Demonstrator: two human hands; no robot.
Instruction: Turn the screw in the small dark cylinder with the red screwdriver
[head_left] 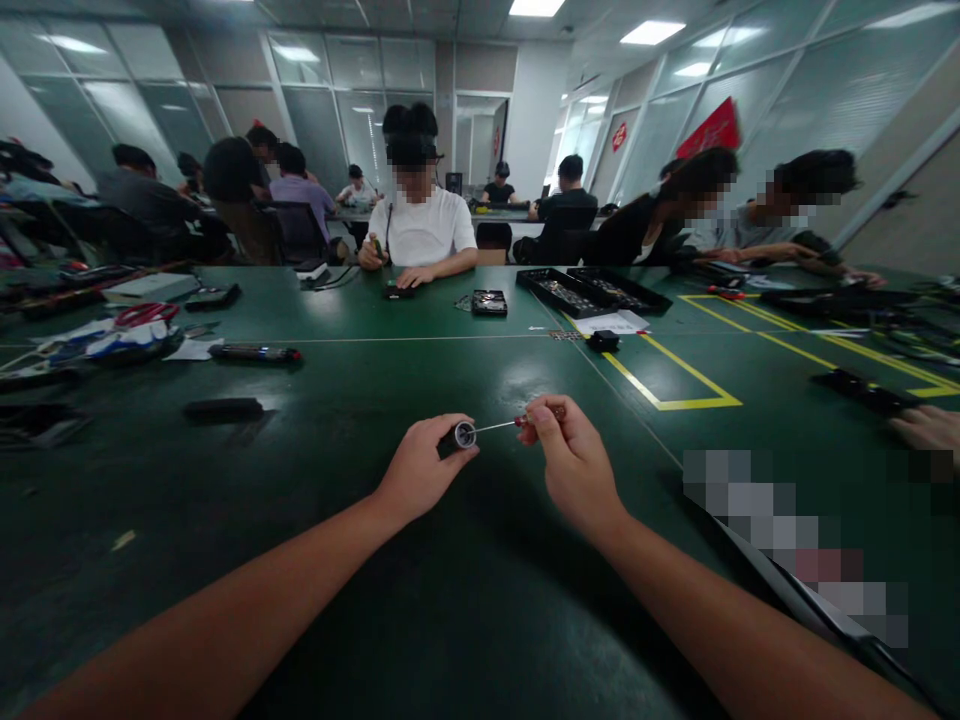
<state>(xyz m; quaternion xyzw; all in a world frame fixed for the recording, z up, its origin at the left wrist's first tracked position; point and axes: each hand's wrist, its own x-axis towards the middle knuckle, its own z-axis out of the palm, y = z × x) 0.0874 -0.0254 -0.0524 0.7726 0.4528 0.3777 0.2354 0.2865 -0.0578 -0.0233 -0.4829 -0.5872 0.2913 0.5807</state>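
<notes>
Screwdriver (518, 421) is pinched in the right hand (571, 450), while the left hand (421, 468) grips a black cylinder (463, 436).

Green bench (405, 375) spreading before me, dark chair (304, 236) beyond its far edge, glass panes (356, 62) ahead, pale column (544, 135) beside a doorway (472, 130), glazed wall (817, 90) to my right, bright ceiling lights (652, 33) above.

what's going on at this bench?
Someone's left grip holds a dark cylinder above the green table, and their right grip holds a thin screwdriver with its shaft reaching the cylinder's open end. Can't tell how far in the tip goes. Across the table, a person in a white T-shirt has both hands at a small black item.
</notes>
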